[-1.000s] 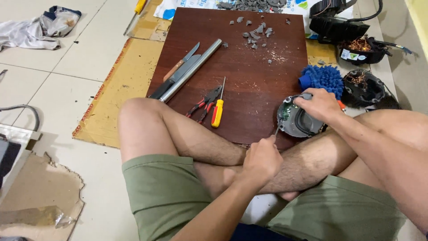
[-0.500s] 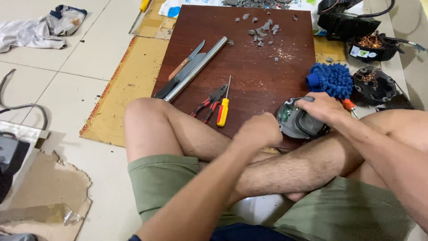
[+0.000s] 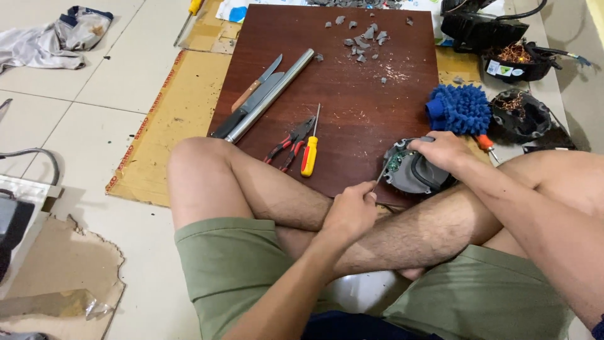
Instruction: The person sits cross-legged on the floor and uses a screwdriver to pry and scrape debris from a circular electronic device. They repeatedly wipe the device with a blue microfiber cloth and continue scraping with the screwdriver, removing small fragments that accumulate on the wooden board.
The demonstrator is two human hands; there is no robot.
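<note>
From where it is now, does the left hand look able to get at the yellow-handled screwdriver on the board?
Probably yes. The left hand is closed on a thin tool, so it would have to let go first. The yellow-handled screwdriver lies on open board beyond the raised left knee, with only the red-handled pliers beside it.

I see a dark red-brown board (image 3: 352,94) with a wood grain. On it lie a yellow-handled screwdriver (image 3: 309,154), red-and-black pliers (image 3: 286,143) and grey chips (image 3: 365,38). The round part (image 3: 409,171) is grey, with a green spot inside. The mop head (image 3: 459,110) is bright blue. My shorts (image 3: 233,271) are olive green.
</note>
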